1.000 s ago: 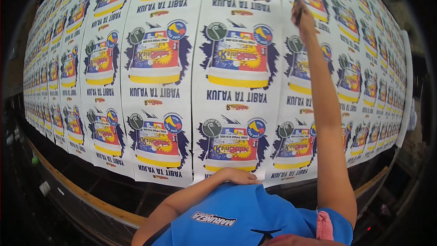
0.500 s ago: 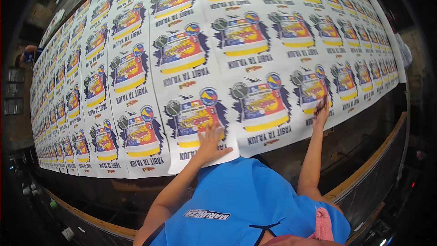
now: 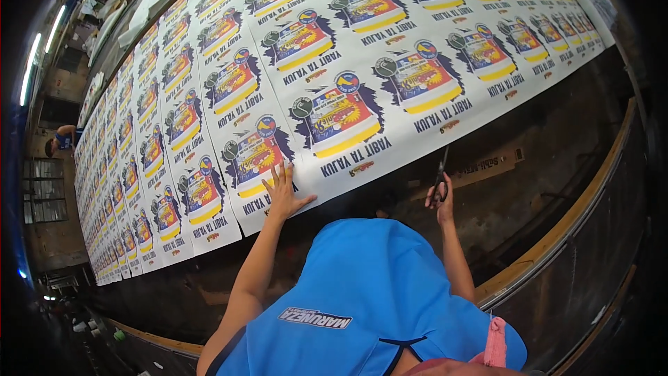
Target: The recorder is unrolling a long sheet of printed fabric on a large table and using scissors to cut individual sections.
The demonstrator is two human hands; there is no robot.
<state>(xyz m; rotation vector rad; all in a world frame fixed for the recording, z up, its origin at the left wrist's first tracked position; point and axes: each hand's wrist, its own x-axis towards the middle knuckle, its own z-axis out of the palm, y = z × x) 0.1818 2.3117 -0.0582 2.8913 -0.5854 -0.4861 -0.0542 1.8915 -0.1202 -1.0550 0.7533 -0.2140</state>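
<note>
**Fingers spread on print sheet, other hand gripping scissors**

Fingers (image 3: 282, 179) of my left hand (image 3: 284, 195) are spread wide and pressed flat on the near edge of the printed sheet (image 3: 334, 118), palm down, right at the white margin below one of the coloured emblems. Thumb sticks out to the right along the sheet edge. Right hand (image 3: 441, 198) is curled closed around the handles of the scissors (image 3: 440, 179); fingers wrapped, I can't tell exactly which ones go through the loops. Scissor blades point up and away, tip just short of the sheet's lower edge, over the dark table (image 3: 529, 188). Can't tell if the blades are parted.

Sheet is a long white roll print, rows of repeated yellow, blue and red emblems with dark lettering under each, running far to the left and to the upper right. It lies flat on the dark table; bare table strip between sheet edge and me. A brown cardboard strip (image 3: 487, 167) lies on that bare part, just right of the scissors. Wooden rail (image 3: 557, 247) edges the table on the right. My blue shirt (image 3: 362, 292) fills the bottom. Another person (image 3: 62, 141) in blue far left, small, well apart.
</note>
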